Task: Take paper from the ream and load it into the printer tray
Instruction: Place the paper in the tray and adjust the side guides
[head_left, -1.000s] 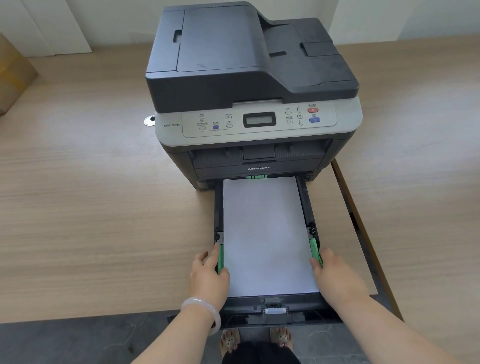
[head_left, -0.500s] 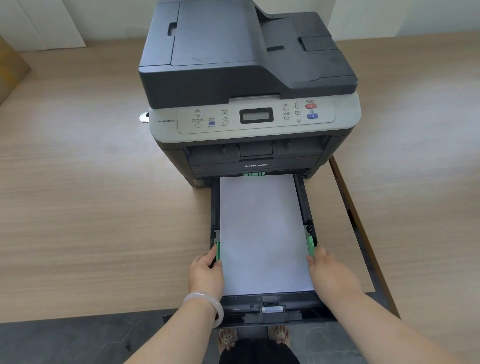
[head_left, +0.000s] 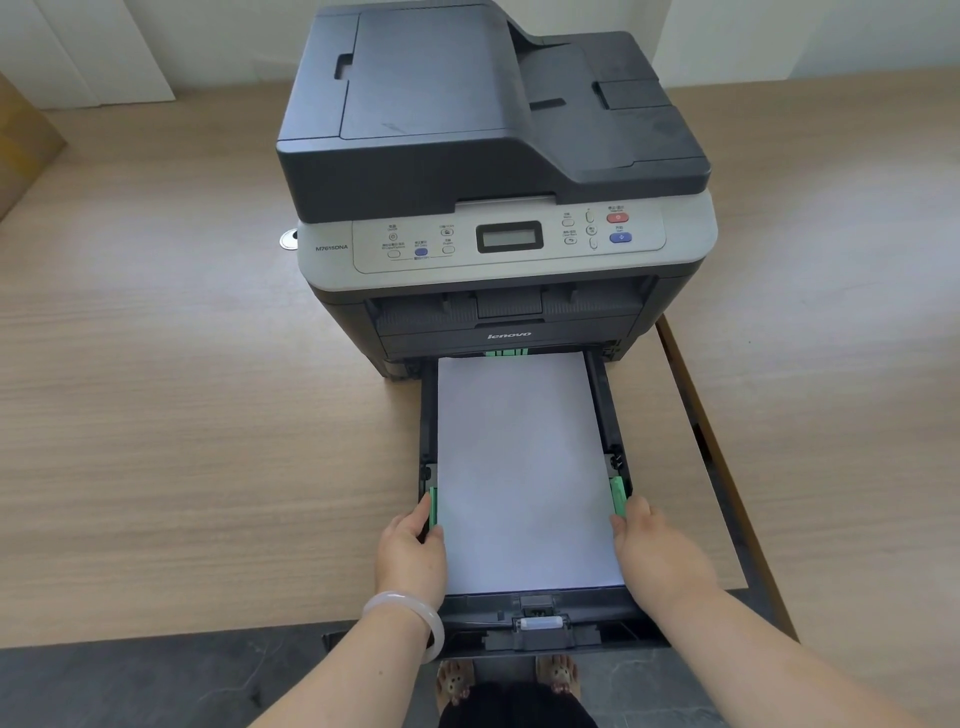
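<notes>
The grey and black printer (head_left: 498, 171) stands on a wooden table. Its paper tray (head_left: 540, 618) is pulled out toward me over the table's front edge. A stack of white paper (head_left: 522, 467) lies flat in the tray. My left hand (head_left: 410, 551) grips the tray's left side, fingers against the left green paper guide (head_left: 432, 506). My right hand (head_left: 657, 551) holds the right side at the right green paper guide (head_left: 618, 493). No ream is in view.
The wooden table (head_left: 182, 441) spreads wide to the left; a second tabletop (head_left: 841, 364) adjoins on the right across a narrow gap. A cardboard box (head_left: 21, 140) sits at the far left, and a small round metal cap (head_left: 288, 240) beside the printer.
Both hands stay on the tray sides at the green guides. The paper and tray look unmoved; only the view shifts a little.
</notes>
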